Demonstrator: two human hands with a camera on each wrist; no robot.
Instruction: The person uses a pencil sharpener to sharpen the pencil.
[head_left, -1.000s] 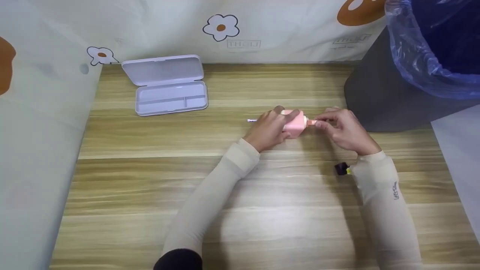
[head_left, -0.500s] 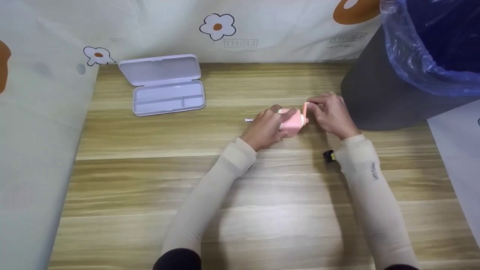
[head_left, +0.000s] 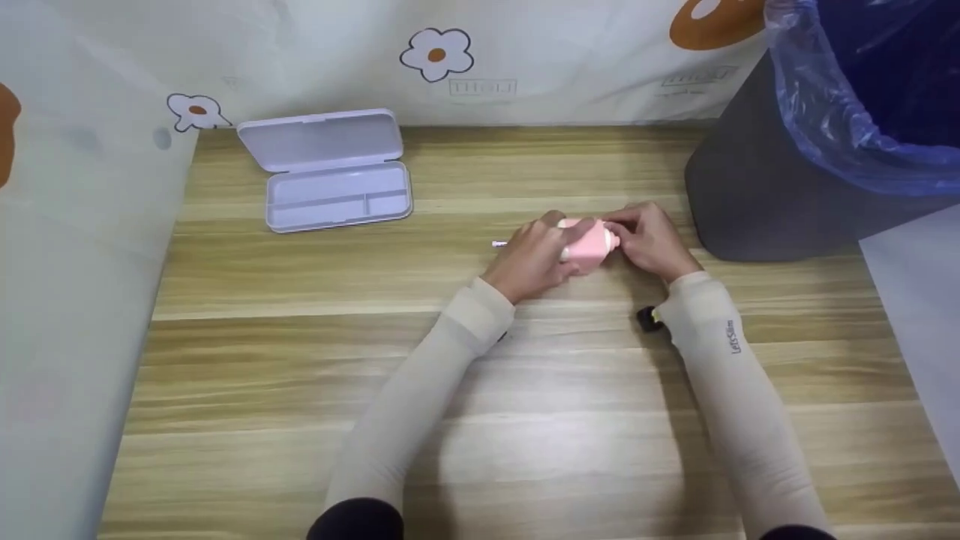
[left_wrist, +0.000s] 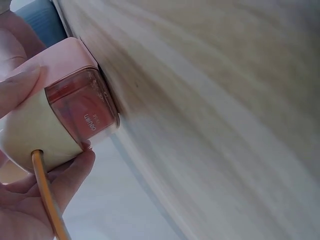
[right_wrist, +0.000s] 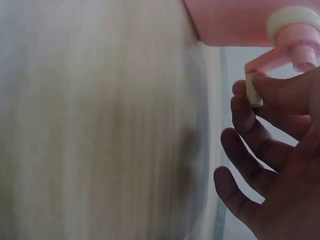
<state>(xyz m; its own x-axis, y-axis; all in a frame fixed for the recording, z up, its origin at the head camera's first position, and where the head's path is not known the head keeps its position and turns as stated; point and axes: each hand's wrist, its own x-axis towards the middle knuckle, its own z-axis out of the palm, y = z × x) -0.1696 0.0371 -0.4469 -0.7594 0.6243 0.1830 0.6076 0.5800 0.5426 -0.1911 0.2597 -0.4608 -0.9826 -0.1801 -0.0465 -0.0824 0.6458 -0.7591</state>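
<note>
A pink and cream crank pencil sharpener (head_left: 587,253) lies under my left hand (head_left: 531,256), which grips its body. In the left wrist view, a yellow-orange pencil (left_wrist: 48,197) sticks out of the hole in the cream front, and a clear shavings drawer (left_wrist: 82,107) shows at the side. My right hand (head_left: 649,238) is at the opposite end. Its thumb and index finger pinch the cream knob (right_wrist: 254,92) of the pink crank arm (right_wrist: 270,61), with the other fingers loosely bent. Most of the crank is hidden by the fingers in the head view.
An open lavender pencil case (head_left: 341,221) with divided compartments stands at the back left of the wooden table (head_left: 300,360). A grey bin (head_left: 765,187) with a blue plastic liner (head_left: 817,112) rises at the back right, close to the right hand. A patterned cloth (head_left: 562,45) hangs behind.
My right hand has turned the crank round, swinging first away from me and leftward, then slightly back down. The left hand keeps its grip, and the sharpener has stayed nearly in place.
</note>
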